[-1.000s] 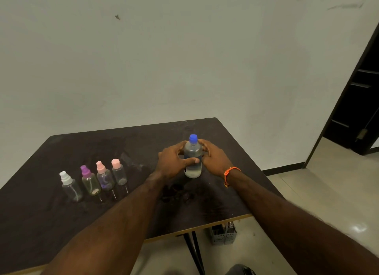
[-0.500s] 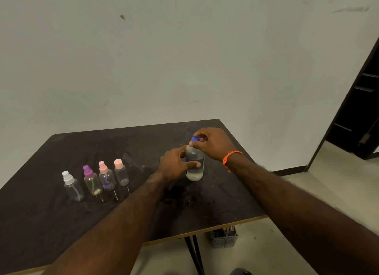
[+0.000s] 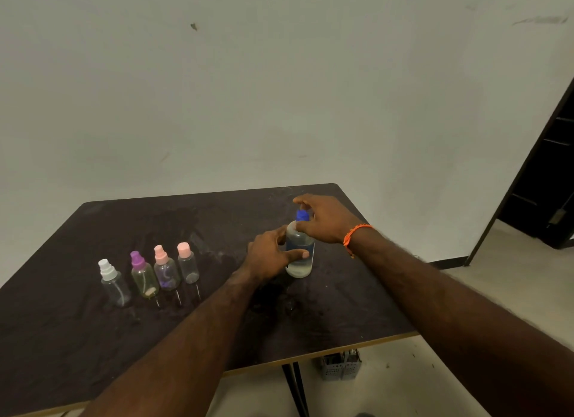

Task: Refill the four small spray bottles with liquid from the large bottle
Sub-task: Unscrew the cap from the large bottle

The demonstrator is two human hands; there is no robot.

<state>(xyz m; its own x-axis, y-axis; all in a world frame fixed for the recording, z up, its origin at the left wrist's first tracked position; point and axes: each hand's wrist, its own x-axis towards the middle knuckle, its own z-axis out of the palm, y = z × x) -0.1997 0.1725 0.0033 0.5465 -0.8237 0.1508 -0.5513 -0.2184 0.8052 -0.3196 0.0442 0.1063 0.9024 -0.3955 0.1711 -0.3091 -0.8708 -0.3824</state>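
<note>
The large clear bottle [image 3: 298,262] stands upright on the dark table [image 3: 93,236], with liquid in its lower part. My left hand [image 3: 267,256] grips its body from the left. My right hand [image 3: 326,219] pinches its blue cap [image 3: 302,215] from above. To the left stands a row of small spray bottles: a white-capped one [image 3: 113,284], a purple-capped one [image 3: 143,276], a pink-nozzle one [image 3: 166,270] and a pink-capped one [image 3: 188,264]. All of them are upright with their tops on.
A plain wall stands behind the table. A dark doorway [image 3: 546,183] opens at the right. A grey perforated basket [image 3: 341,364] sits on the floor under the table's front edge, beside the black table leg [image 3: 296,388].
My right hand rose from the side of the large bottle to its blue cap. My left hand kept its grip on the bottle's body.
</note>
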